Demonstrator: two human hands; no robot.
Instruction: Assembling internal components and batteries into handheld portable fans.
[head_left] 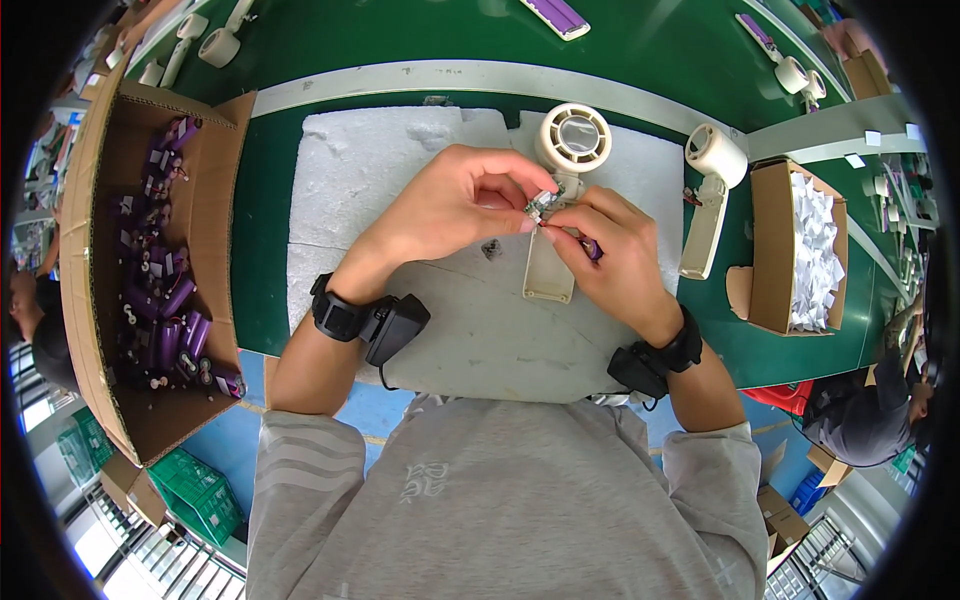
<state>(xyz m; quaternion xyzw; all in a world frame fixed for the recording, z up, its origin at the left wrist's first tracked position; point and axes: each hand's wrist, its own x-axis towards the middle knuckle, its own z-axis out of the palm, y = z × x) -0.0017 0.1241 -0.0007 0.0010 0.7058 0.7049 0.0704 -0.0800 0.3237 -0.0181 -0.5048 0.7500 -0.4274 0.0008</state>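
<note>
Between the fingertips of my left hand (462, 205) is a small circuit board (541, 206) with a white part on it. My right hand (618, 248) is closed around a purple battery (592, 248), mostly hidden by the fingers, and its thumb and forefinger meet at thin wires beside the board. Under both hands lies a cream handheld fan (575, 138), its round head pointing away from me and its open handle shell (548, 268) toward me. It rests on a white foam pad (350, 190). A small dark piece (491, 249) lies on the pad near my left hand.
At the left stands a cardboard box (215, 150) of purple batteries with wires. On the right are another fan (710, 200) with an open handle and a box of white paper pieces (815, 255). A pale rail (420, 75) crosses the green table beyond the pad.
</note>
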